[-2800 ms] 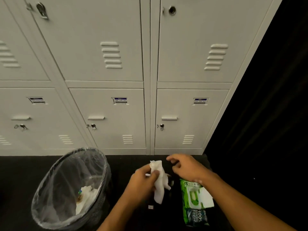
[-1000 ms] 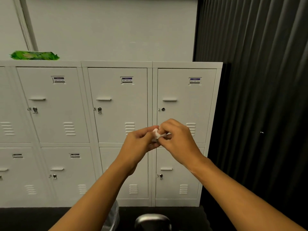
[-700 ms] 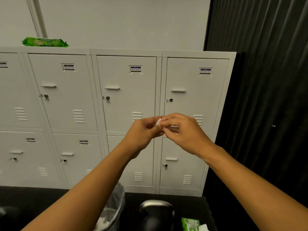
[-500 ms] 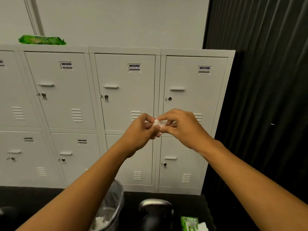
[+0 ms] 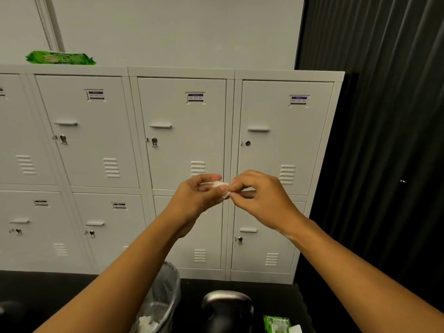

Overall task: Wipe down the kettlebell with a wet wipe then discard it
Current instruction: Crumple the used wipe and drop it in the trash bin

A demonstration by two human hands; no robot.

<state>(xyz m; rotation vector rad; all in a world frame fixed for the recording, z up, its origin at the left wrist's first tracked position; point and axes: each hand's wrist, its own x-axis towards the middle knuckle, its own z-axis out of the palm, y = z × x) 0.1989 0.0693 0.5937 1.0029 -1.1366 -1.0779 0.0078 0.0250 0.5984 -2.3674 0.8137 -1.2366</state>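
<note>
1. Lockers (image 5: 182, 145): pale grey bank, two tiers of doors, standing on the dark floor (image 5: 48, 292) and filling the middle of the view; each upper door carries a small label.
2. Curtain (image 5: 384, 116): dark and pleated, hanging at the right of the lockers.
3. Bin (image 5: 165, 294): lined with clear plastic, on the floor at the foot of the lockers, partly hidden by the left forearm; white crumpled material lies inside.
4. Kettlebell (image 5: 227, 308): dark, on the floor just right of the bin, handle uppermost (lower body cut off by the frame edge).
5. Green pack (image 5: 60, 58): lies flat on the top of the lockers, toward the left end.
6. Wipe pack (image 5: 278, 323): green, on the floor just right of the kettlebell, only its top showing.
7. Left hand (image 5: 199, 198): raised in front of the lockers, fingers curled and pinching the wet wipe (image 5: 219, 185).
8. Right hand (image 5: 262, 195): level with the left, thumb and forefinger tips pinching the same wipe from the other side.
9. Wet wipe: a small white wad held between both hands, well above the kettlebell and bin.
</note>
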